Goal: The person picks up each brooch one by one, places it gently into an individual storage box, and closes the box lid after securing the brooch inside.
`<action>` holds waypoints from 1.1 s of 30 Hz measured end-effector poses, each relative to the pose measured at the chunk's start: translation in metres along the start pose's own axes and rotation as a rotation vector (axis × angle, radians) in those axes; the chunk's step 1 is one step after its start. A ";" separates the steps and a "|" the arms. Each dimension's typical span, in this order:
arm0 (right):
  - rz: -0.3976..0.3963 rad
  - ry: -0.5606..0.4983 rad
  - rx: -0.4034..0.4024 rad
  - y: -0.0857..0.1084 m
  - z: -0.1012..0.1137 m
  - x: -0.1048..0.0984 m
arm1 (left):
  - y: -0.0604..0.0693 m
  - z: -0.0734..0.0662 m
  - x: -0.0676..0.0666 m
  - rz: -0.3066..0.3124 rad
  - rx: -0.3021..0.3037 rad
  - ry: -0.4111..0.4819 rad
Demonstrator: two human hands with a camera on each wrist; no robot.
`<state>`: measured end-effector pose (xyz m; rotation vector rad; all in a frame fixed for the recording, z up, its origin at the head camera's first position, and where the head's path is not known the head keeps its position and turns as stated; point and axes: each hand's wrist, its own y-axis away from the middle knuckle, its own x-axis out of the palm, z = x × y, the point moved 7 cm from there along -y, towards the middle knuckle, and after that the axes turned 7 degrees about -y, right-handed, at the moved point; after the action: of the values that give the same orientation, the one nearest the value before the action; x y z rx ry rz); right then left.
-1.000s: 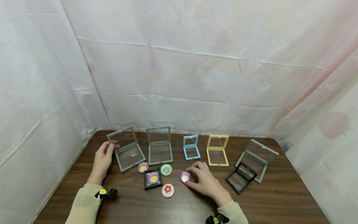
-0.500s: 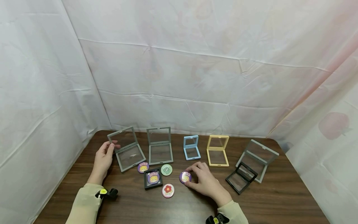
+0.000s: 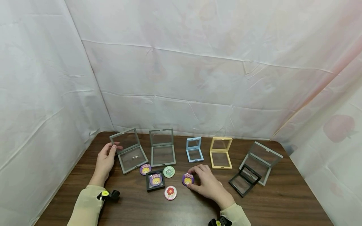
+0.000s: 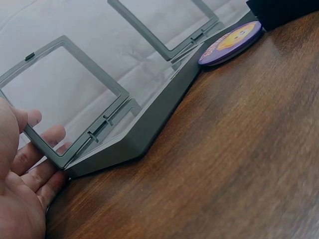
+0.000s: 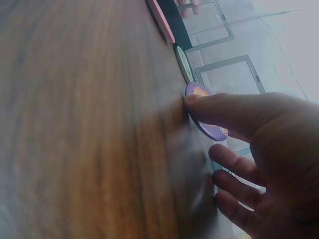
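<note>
Five badges and seven cases are spread over the brown table [image 3: 135,207], and a person's two hands are at work among them. The right hand [image 3: 208,183] has its grip clamped on one purple badge [image 3: 187,180], thumb on the near edge and the forefinger curled round the far side, while the other fingers hang loosely apart. The badge is near the middle of the table, printed face up, though whether it touches the wood or is just above it cannot be told. Away to the left, the left hand [image 3: 104,159] holds the side edge of the raised lid of the left grey case [image 3: 132,158], its thumb on one side of the frame and its fingers on the other. Just beside that case's near corner is a second purple badge [image 3: 145,169], next to the shut black case [image 3: 161,185], which shows a third purple badge [image 3: 156,180]. The green badge [image 3: 169,172] lies by its upper right corner, and the flower badge [image 3: 170,192] nearer the person. Open along the back are the middle grey case [image 3: 162,145], the blue case [image 3: 194,149] and the yellow case [image 3: 221,152]; to the right, the open black case [image 3: 245,177] stands in front of the right grey case [image 3: 259,159], overlapping it in view. Pale cloth [image 3: 169,72] hangs behind
</note>
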<state>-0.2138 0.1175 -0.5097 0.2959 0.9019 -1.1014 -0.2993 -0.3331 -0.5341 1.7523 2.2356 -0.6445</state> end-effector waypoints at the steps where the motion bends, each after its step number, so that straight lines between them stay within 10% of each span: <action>1: 0.002 0.000 -0.005 0.000 0.001 0.000 | 0.000 0.000 0.000 0.000 0.003 -0.001; 13: 0.069 -0.144 -0.025 -0.003 0.005 0.002 | 0.000 0.002 -0.001 -0.001 -0.043 -0.002; 33: 0.089 -0.181 -0.036 -0.002 0.005 0.000 | 0.013 -0.036 -0.005 0.020 -0.046 0.034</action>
<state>-0.2136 0.1136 -0.5058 0.2014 0.7394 -1.0113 -0.2823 -0.3181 -0.5025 1.7739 2.2338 -0.5582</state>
